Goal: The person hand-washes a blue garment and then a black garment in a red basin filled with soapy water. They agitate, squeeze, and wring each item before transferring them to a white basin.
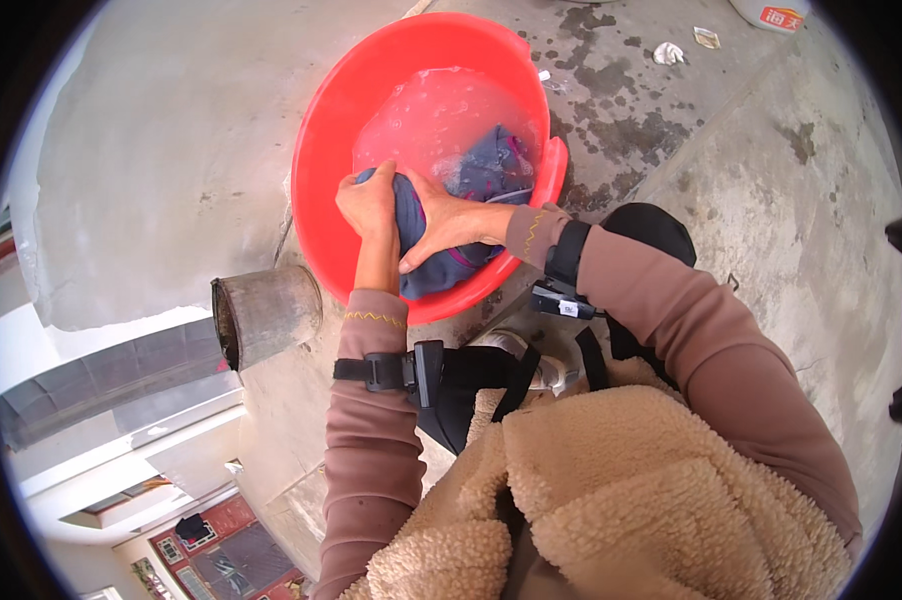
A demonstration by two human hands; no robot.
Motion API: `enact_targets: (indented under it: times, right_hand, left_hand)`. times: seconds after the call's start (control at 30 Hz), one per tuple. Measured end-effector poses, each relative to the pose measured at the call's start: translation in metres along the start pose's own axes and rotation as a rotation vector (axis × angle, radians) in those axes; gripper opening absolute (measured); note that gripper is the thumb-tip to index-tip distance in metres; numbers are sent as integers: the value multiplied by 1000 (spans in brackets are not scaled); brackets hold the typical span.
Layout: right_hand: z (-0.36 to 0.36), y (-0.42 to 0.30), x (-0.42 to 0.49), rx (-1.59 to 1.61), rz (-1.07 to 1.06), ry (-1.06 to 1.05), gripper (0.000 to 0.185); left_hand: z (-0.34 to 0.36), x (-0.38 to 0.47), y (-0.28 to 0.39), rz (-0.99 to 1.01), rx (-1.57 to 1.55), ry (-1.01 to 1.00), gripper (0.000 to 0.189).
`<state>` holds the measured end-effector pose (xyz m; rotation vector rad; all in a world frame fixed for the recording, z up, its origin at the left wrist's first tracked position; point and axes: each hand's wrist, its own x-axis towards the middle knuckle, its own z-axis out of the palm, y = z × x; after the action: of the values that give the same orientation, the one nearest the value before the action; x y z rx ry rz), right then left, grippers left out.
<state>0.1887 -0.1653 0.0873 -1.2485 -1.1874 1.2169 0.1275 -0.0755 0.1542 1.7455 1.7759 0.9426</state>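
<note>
A red plastic basin (pixel 331 142) stands on the concrete before me, with cloudy, bubbly water (pixel 443 105) in it. A wet blue-grey garment with magenta trim (pixel 488 169) lies partly in the water and bunches up toward the near rim. My left hand (pixel 372 202) grips a fold of it at the basin's left side. Just to the right, my right hand (pixel 451 217) clasps the same bunched cloth, its thumb pointing down toward me. Cloth and water hide some of the fingers.
A rusty metal can (pixel 274 315) lies on its side left of the basin. Wet patches (pixel 634 135) darken the concrete at right, near a crumpled white scrap (pixel 668 53) and a labelled white container (pixel 770 13). My shoe (pixel 552 373) is close to the near rim.
</note>
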Motion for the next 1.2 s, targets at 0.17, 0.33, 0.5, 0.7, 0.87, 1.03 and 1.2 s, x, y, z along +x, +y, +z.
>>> enact_targets:
  times: [0.17, 0.33, 0.5, 0.7, 0.87, 1.03, 1.2]
  right_hand:
    - [-15, -14, -8, 410, -12, 39, 105]
    - [-32, -27, -11, 676, 77, -153, 72]
    - [-42, -33, -13, 829, 138, -342, 71]
    - [-27, -25, 0, 621, 68, -166, 55]
    - [-4, 4, 22, 248, 41, 164, 58]
    - [6, 14, 23, 64, 98, 355, 86]
    - [-16, -16, 18, 220, -195, 541, 85]
  left_hand:
    - [-22, -11, 17, 115, 64, -496, 66]
    - [-84, 35, 15, 108, -249, -893, 82]
    - [-55, 49, 0, 132, -538, -1164, 55]
    - [-27, 23, 18, 261, -152, -752, 29]
    - [-6, 3, 19, 474, 170, -419, 32]
    - [2, -11, 16, 541, 187, -279, 39]
    - [-28, -37, -15, 638, -341, 68, 44]
